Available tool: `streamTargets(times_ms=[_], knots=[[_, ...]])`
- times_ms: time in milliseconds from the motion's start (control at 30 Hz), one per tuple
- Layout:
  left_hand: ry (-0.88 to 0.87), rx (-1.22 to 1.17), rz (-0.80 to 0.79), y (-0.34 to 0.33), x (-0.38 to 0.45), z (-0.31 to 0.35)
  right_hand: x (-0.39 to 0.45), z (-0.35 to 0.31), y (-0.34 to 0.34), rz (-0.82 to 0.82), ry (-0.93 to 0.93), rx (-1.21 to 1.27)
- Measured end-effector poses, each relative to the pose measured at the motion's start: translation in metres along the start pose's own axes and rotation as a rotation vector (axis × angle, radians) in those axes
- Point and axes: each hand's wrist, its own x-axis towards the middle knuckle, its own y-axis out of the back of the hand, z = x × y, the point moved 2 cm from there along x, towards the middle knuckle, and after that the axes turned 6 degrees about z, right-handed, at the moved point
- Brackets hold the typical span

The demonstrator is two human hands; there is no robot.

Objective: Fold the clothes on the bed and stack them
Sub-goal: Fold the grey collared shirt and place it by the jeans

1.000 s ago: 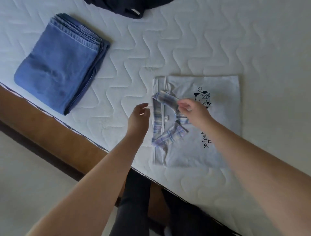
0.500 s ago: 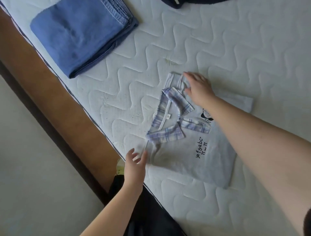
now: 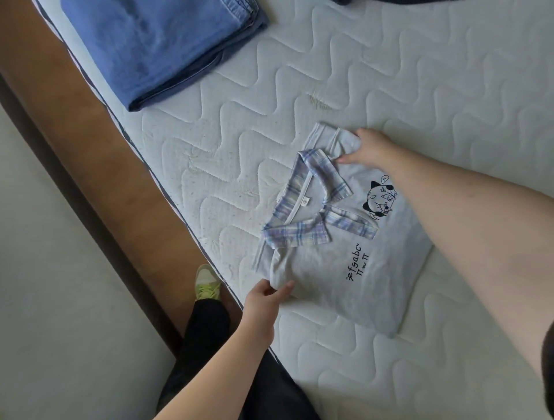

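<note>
Quilted white mattress (image 3: 389, 75) fills most of the view; all positions below are given from it. No containers in view; the mattress carries everything.

Wooden bed frame (image 3: 99, 168) runs along the mattress's near-left edge, pale floor (image 3: 60, 299) beyond it.

Folded blue denim garment (image 3: 156, 45) lies on the mattress's far-left part, close to the edge, in neat layers.

Pale grey polo shirt (image 3: 344, 263) lies flat near the middle of the mattress, close to its near edge, already folded to a rough rectangle. Plaid collar (image 3: 311, 207) faces up, a cartoon print (image 3: 379, 201) and the lettering "efgabc" (image 3: 356, 263) showing on the front.

Dark garment (image 3: 389, 2): only a sliver shows at the mattress's far edge.

Person's dark trouser leg (image 3: 207, 329) and a yellow-green shoe (image 3: 207, 281) stand off the mattress beside the frame.

Right hand (image 3: 371, 148) is at the shirt's far shoulder corner, fingers pinched on the folded cloth there.

Left hand (image 3: 263, 302) is at the shirt's near shoulder corner, thumb and fingers closed on the fabric edge.
</note>
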Motion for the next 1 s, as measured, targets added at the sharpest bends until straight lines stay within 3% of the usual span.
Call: streamTargets(times_ms=[133,333,467,600,767,900,1000], knots=[[-0.013,-0.046,0.097,-0.011,-0.003,-0.003,0.0,-0.002,0.004,-0.015,0.028,-0.005],[-0.015,-0.494,-0.154,-0.035,-0.009,0.005,-0.018,0.006,0.027,-0.118,0.159,-0.102],[0.038,-0.387,-0.184,-0.051,-0.012,0.004,-0.035,0.015,0.034,-0.114,0.145,-0.042],[0.002,-0.306,-0.077,-0.054,-0.007,0.02,-0.061,0.02,0.046,-0.048,0.182,0.056],[-0.24,-0.16,-0.092,-0.036,-0.029,0.078,-0.115,0.029,0.069,0.089,0.21,0.178],[-0.557,0.031,-0.187,-0.008,-0.072,0.148,-0.174,0.02,0.082,0.288,0.123,0.449],[-0.723,0.195,-0.161,0.024,-0.112,0.198,-0.221,0.008,0.09,0.434,0.041,0.684]])
